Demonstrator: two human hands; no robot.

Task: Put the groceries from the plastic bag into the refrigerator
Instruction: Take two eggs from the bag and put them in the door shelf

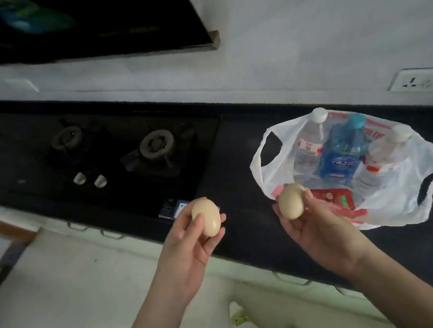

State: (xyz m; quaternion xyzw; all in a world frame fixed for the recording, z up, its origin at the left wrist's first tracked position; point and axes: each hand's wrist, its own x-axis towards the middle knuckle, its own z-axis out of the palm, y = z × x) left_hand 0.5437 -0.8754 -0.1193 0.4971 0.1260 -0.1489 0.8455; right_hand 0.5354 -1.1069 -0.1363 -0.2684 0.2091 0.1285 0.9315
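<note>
My left hand [192, 249] holds a beige egg [207, 217] over the counter's front edge. My right hand [318, 230] holds a second beige egg [290, 201] just left of the white plastic bag [414, 188]. The bag lies open on the black counter [237, 160]. Inside it lie two clear water bottles [309, 145] [381, 162] with white caps and, between them, a blue bottle [342, 151]. A red packet [338, 197] lies at the bag's near side, partly behind my right hand. No refrigerator is in view.
A black two-burner gas hob [155, 145] with two white knobs is set into the counter left of the bag. A dark range hood [89, 27] hangs above it. A wall socket [422, 83] is behind the bag. Pale cabinet fronts [72, 288] run below the counter.
</note>
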